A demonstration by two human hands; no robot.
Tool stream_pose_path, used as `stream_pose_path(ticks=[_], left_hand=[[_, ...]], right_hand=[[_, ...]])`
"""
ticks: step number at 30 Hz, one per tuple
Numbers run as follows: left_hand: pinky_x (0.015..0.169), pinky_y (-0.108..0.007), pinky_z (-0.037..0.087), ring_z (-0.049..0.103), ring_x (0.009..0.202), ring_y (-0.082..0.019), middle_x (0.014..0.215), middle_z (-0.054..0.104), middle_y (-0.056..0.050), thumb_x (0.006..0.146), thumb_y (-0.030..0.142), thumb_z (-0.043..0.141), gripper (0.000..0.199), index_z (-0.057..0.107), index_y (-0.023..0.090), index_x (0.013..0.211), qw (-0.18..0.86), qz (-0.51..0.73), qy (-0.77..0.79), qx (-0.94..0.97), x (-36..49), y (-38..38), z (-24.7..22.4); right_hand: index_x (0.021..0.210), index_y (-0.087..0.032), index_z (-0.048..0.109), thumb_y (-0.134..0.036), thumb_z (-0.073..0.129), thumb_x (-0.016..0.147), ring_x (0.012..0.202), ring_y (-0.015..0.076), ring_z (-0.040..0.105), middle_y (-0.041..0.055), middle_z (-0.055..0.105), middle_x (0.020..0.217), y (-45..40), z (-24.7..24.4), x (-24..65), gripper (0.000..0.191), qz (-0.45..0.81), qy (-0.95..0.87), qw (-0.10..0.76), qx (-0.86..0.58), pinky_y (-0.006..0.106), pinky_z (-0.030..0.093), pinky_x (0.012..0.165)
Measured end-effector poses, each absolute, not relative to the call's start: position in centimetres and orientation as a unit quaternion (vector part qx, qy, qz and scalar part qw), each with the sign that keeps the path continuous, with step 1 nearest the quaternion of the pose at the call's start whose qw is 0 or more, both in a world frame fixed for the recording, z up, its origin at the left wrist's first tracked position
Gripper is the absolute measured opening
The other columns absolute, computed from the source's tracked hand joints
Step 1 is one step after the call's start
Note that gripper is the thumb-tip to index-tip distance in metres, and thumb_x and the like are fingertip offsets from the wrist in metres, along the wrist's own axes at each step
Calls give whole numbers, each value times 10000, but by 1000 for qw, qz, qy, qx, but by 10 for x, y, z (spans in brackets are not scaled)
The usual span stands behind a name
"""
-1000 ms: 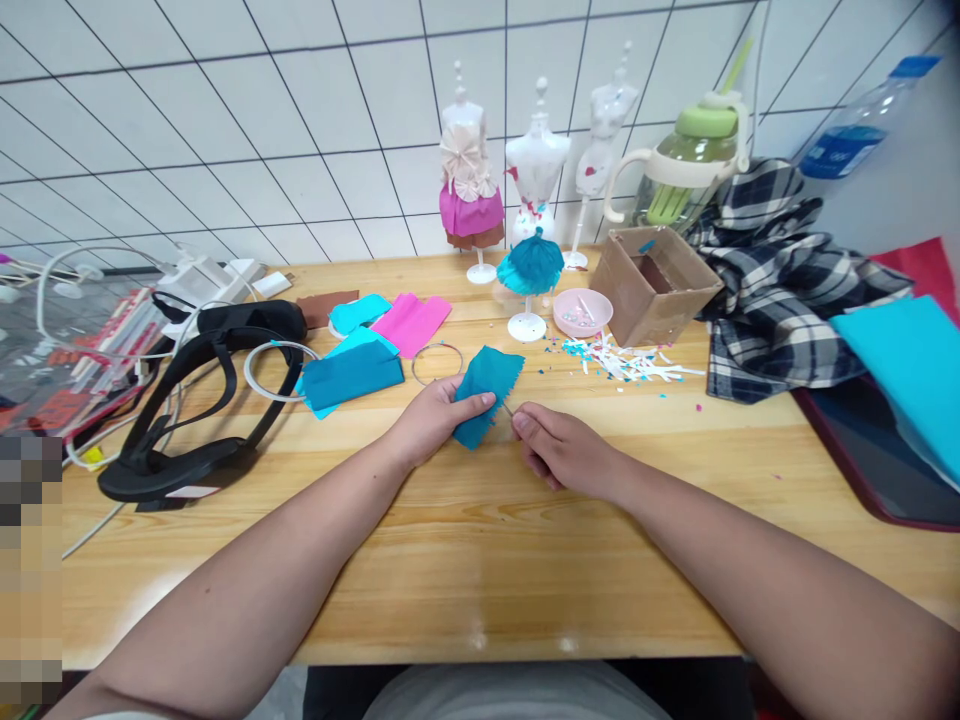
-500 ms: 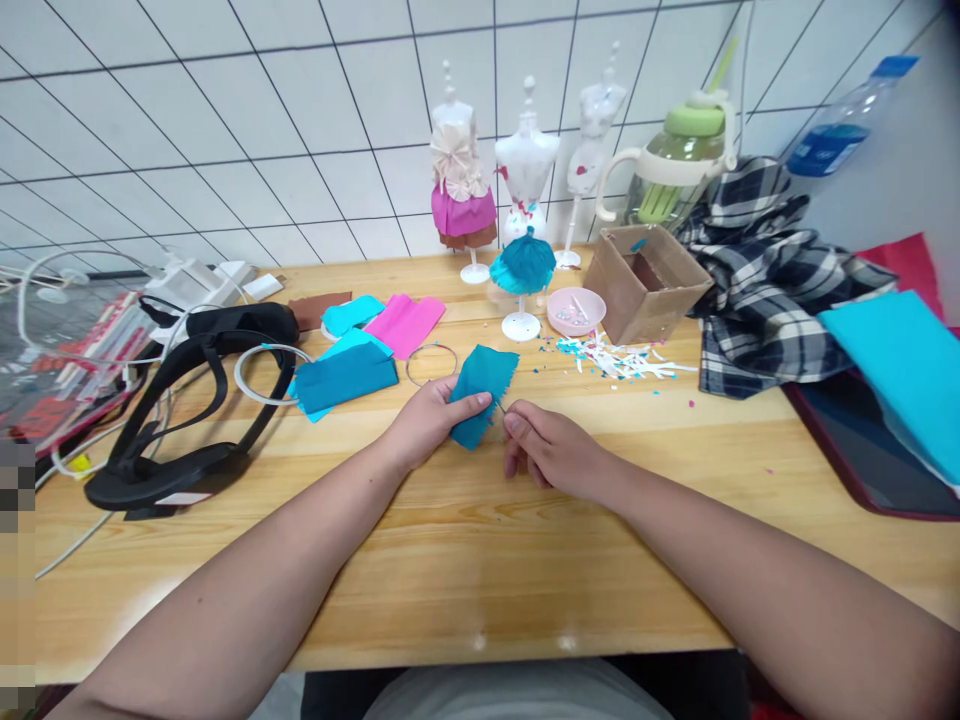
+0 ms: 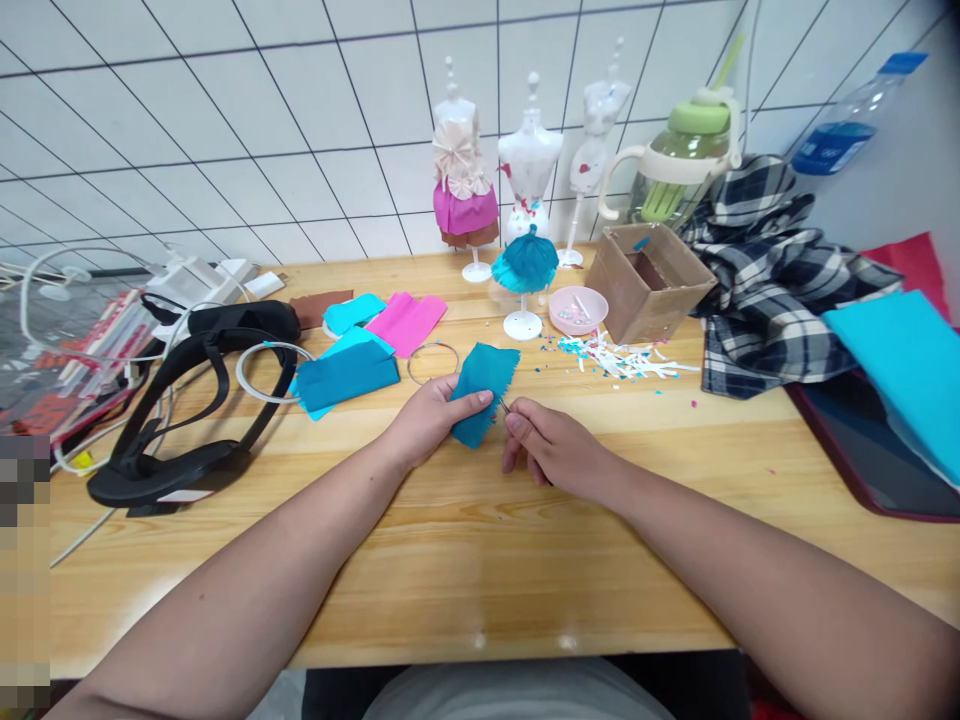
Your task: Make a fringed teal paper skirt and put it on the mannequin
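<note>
A folded piece of teal crepe paper [image 3: 482,375] is pinched in my left hand [image 3: 431,420], the thumb lying flat across its face. Its right edge is cut into a short, ragged fringe. My right hand [image 3: 551,440] is closed round a thin, dark, pointed tool [image 3: 505,407], whose tip points at that fringed edge. Most of the tool is hidden inside the fingers, so its kind does not show. Behind the paper stands a small white dress form [image 3: 530,150] with a teal fringed skirt [image 3: 527,262].
Left lie teal paper [image 3: 349,378], pink paper [image 3: 409,322], a wire ring [image 3: 433,345] and a black headset [image 3: 165,480]. Behind are a pink dish [image 3: 592,318], paper scraps [image 3: 622,358], a cardboard box [image 3: 652,310] and a jug [image 3: 675,195]. Plaid cloth [image 3: 772,310] lies right.
The view has shifted very slightly. Both hands keep nearly the same place on the paper and the tool; nothing else has visibly moved.
</note>
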State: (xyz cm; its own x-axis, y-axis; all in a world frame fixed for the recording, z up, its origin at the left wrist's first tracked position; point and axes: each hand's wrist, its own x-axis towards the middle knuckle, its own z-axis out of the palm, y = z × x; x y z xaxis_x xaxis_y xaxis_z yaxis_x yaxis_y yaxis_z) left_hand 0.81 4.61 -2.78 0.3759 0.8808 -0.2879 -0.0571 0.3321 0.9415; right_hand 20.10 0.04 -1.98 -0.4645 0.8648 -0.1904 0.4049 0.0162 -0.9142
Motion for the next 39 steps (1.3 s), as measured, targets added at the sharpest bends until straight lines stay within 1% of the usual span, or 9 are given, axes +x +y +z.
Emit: stream_pose_path(ticks=[5, 10, 15, 20, 26, 31, 39], left_hand=[[628, -240, 453, 598, 660, -132, 761, 692, -9, 652, 401, 830, 358, 679, 151, 859, 691, 346, 444, 453, 9, 46, -27], [618, -222, 444, 589, 646, -114, 762, 691, -3, 673, 371, 825, 332, 681, 150, 876, 706, 358, 429, 435, 9, 46, -25], [600, -216, 425, 569, 624, -105, 734, 674, 3, 683, 376, 817, 327, 676, 143, 864, 705, 353, 433, 438, 9, 46, -24], [591, -212, 404, 541, 616, -97, 716, 643, 14, 687, 397, 812, 335, 657, 143, 840, 689, 345, 442, 459, 7, 48, -28], [542, -209, 355, 487, 565, -87, 649, 582, 37, 672, 415, 814, 346, 627, 148, 786, 669, 334, 455, 484, 6, 48, -29], [539, -213, 358, 488, 565, -90, 649, 583, 35, 664, 426, 813, 355, 629, 148, 785, 666, 333, 454, 489, 7, 47, -28], [529, -204, 354, 473, 565, -82, 648, 566, 36, 664, 417, 815, 356, 619, 145, 782, 669, 328, 450, 491, 7, 48, -28]], right_hand=[[849, -232, 394, -421, 298, 1004, 405, 76, 506, -35, 721, 758, 0, -19, 201, 262, 517, -680, 224, -469, 221, 399, 499], [853, -233, 389, -414, 296, 1005, 379, 75, 496, -45, 702, 721, 2, -23, 201, 254, 534, -659, 235, -475, 218, 385, 456], [859, -234, 396, -441, 310, 1001, 380, 79, 499, -64, 648, 663, 3, -26, 202, 266, 542, -648, 241, -478, 216, 378, 433], [851, -233, 410, -450, 302, 1005, 404, 82, 501, -66, 633, 647, 2, -26, 203, 287, 536, -659, 233, -474, 218, 381, 466], [849, -223, 448, -444, 273, 1014, 433, 80, 488, -55, 633, 641, 2, -26, 204, 327, 515, -681, 224, -470, 228, 368, 515], [859, -220, 471, -437, 269, 1017, 447, 83, 477, -54, 625, 629, 3, -26, 204, 336, 506, -686, 225, -471, 233, 364, 537], [840, -220, 461, -422, 286, 1014, 456, 82, 480, -60, 611, 626, 2, -25, 204, 318, 499, -694, 221, -471, 233, 361, 544]])
